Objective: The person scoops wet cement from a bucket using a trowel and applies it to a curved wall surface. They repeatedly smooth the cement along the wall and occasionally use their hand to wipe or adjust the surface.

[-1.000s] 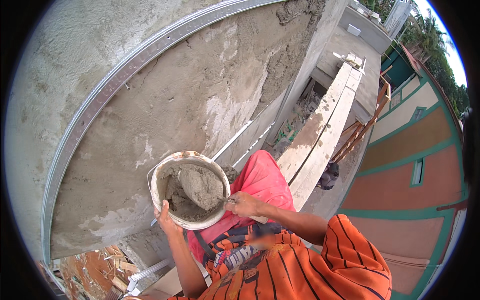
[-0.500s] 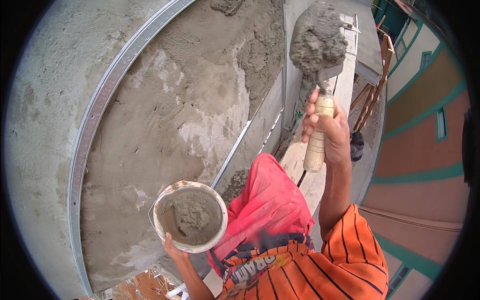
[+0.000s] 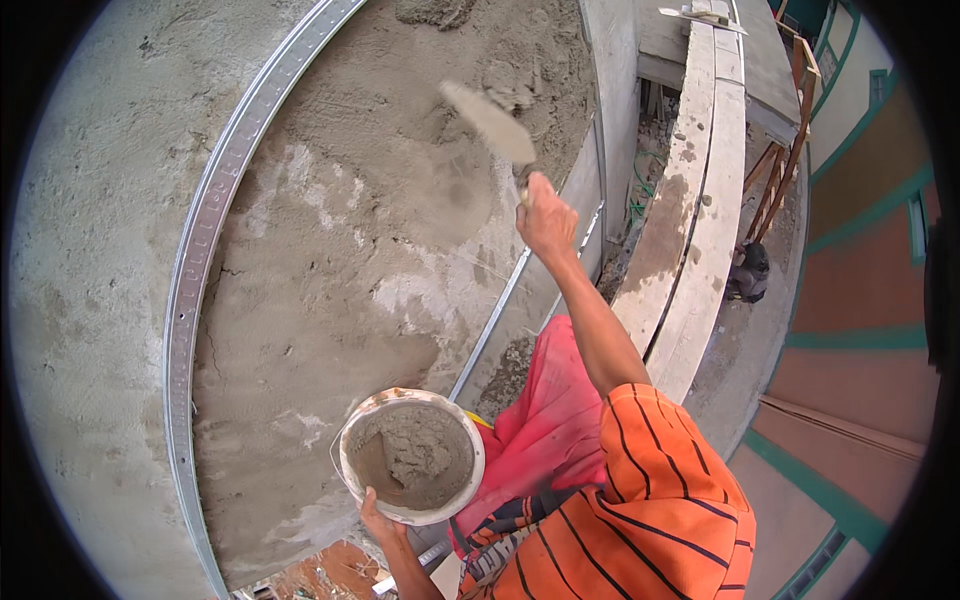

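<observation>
Right hand: I see my right hand (image 3: 546, 218) raised high against the wall, fingers wrapped tight round the handle of a trowel (image 3: 492, 122); the handle itself is mostly hidden inside the grip.
Trowel: its blade tilts up and to the left from the hand, grey with wet mortar and blurred, lying close to the wall face; I cannot tell whether it touches.
Left hand: my left hand (image 3: 377, 515) sits low in the picture, fingers curled up over the near rim of a white bucket (image 3: 411, 456), holding it from below.
Bucket: round, white-walled and smeared, held near my waist just in front of the wall, about half full of grey mortar (image 3: 420, 458) heaped unevenly inside.
Wall: a rough plastered wall (image 3: 350, 250) fills the left and middle of the view, darker and wetter near the trowel, with paler dry patches lower down.
Metal strip: a perforated metal strip (image 3: 205, 240) runs along the wall from top to bottom, left of the fresh plaster; a thinner metal rail (image 3: 500, 310) slants down the wall's right edge.
Planks: pale wooden planks (image 3: 700, 200) stretch away to the right of my arm, stained with mortar.
Clothing: an orange sleeve with dark stripes (image 3: 660, 490) covers my right shoulder, and a pink cloth (image 3: 550, 430) hangs between it and the bucket.
</observation>
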{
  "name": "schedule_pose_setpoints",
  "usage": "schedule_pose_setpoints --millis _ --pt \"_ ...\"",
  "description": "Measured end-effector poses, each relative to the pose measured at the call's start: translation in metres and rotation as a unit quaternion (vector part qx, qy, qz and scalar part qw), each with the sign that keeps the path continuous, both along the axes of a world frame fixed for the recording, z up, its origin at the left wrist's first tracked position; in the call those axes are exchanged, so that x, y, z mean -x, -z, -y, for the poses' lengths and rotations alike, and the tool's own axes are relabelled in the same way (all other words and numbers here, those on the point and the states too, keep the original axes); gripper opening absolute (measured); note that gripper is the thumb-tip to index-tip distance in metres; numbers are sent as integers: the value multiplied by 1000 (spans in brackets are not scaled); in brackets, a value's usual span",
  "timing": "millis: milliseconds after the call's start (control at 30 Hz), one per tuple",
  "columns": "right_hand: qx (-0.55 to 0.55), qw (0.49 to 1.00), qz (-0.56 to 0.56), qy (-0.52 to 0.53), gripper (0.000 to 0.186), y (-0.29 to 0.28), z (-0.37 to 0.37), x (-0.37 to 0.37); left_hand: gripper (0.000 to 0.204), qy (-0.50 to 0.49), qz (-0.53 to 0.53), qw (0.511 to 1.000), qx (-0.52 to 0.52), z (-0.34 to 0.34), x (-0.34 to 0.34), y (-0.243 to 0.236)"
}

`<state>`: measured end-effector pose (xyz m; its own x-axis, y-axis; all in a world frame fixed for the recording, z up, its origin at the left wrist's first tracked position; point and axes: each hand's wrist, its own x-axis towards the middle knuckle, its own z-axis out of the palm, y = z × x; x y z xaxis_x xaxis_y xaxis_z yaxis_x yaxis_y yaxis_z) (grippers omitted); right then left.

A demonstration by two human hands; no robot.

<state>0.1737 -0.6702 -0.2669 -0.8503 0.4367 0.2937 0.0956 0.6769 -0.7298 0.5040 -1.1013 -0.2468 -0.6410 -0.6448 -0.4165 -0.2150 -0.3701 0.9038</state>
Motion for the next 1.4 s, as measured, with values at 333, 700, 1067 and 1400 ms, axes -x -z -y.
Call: schedule_pose_setpoints --millis 333,700,1067,1400 --pt "421 900 -99 50 29 91 19 45 50 76 -53 995 -26 5 -2 6" --pt "539 836 -54 88 42 75 -15 171 57 66 -56 996 25 -3 3 -3" --pt "455 885 -100 8 31 14 97 76 52 49 -26 998 27 -2 2 0" --pt "878 416 -9 -236 17 -49 65 -23 57 77 -6 997 20 23 1 14"
